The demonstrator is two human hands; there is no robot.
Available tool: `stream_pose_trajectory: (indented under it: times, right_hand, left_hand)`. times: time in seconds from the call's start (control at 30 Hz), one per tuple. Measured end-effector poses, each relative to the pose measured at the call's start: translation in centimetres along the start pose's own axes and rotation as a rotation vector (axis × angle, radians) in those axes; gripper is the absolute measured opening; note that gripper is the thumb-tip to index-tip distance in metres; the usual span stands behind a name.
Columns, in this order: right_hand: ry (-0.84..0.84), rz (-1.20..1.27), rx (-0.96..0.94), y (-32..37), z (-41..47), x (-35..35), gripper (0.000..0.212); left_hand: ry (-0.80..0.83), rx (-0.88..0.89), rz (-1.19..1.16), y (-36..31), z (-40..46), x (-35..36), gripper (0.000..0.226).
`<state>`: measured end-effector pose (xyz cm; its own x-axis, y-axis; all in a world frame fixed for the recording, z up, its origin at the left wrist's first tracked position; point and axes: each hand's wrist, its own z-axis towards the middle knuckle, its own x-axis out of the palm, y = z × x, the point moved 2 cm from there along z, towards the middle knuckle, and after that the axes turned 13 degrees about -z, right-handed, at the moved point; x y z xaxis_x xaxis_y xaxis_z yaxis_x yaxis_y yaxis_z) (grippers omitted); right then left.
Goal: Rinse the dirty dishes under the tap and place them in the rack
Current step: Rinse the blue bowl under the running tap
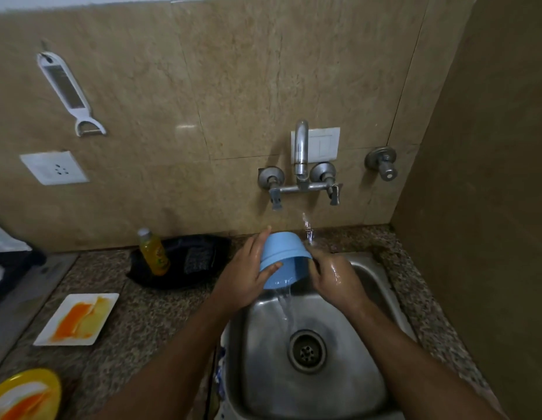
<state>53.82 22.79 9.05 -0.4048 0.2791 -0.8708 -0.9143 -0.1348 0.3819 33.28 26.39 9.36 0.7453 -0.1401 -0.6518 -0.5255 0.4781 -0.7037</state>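
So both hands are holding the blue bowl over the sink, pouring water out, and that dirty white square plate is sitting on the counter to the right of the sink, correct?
Not quite. The head view shows the white square plate on the counter left of the sink, not right. The rest holds: the left hand and right hand hold the blue bowl over the sink, pouring water out.

bowl (283, 256): light blue, plain, centre of the frame
sink (330, 386): grey steel, dull shine, lower centre
tap (301, 150): silver grey metal
countertop (160, 310): speckled brown, grey and black stone
wall tiles (203, 86): mottled beige with thin dark seams
square plate (77, 318): white, smeared orange and pale yellow, lower left
round plate (24, 395): yellow, with orange and white smears, bottom left corner
bottle (154, 253): yellow-orange liquid, pale cap
tray (209, 262): black
grater (68, 92): white with grey centre, upper left
socket plate (54, 167): white
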Motion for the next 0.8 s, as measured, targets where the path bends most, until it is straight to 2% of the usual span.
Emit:
stream_pose_trajectory:
  times: [0.07, 0.13, 0.17, 0.23, 0.3, 0.37, 0.47, 0.57, 0.7, 0.8]
  right_hand:
    - [-0.046, -0.069, 0.011, -0.1, -0.6, -0.2, 0.027]
    - [-0.089, -0.093, 0.037, -0.4, -0.9, -0.4, 0.025]
    - [-0.103, -0.086, 0.039, -0.4, -1.0, -0.6, 0.028]
    - [-0.131, -0.08, 0.02, -0.6, -1.1, -0.7, 0.039]
    - [-0.146, -0.069, -0.012, -0.6, -1.3, -0.7, 0.048]
    - [-0.167, -0.053, -0.037, -0.7, -1.4, -0.7, 0.053]
    - [-0.206, -0.013, -0.068, -0.3, -1.5, -1.2, 0.051]
    - [-0.158, 0.089, -0.085, 0.2, -2.0, -1.7, 0.052]
    - [-0.15, 0.167, -0.081, 1.0, -2.6, -1.9, 0.052]
    - [-0.115, 0.15, -0.054, 1.1, -3.1, -1.1, 0.051]
  left_hand:
    - [0.049, -0.139, -0.172, 0.3, -0.2, -0.2, 0.098]
    - [0.02, -0.42, -0.59, 0.1, -0.6, -0.1, 0.102]
    - [-0.004, -0.535, -0.779, -0.1, -0.8, 0.0, 0.094]
    - [0.008, -0.621, -0.926, -0.5, -0.9, 0.2, 0.063]
    - [0.001, -0.593, -0.98, -0.7, -0.9, 0.4, 0.034]
    - [0.002, -0.556, -1.031, -1.1, -0.9, 0.4, 0.028]
    - [-0.02, -0.425, -0.981, -0.9, -0.9, -0.1, 0.044]
    - [-0.076, -0.331, -0.895, -0.9, -0.9, -0.6, 0.054]
    - [-0.144, -0.286, -0.854, -1.2, -0.9, -0.9, 0.052]
    - [-0.2, -0.279, -0.808, -1.0, -1.1, -0.6, 0.061]
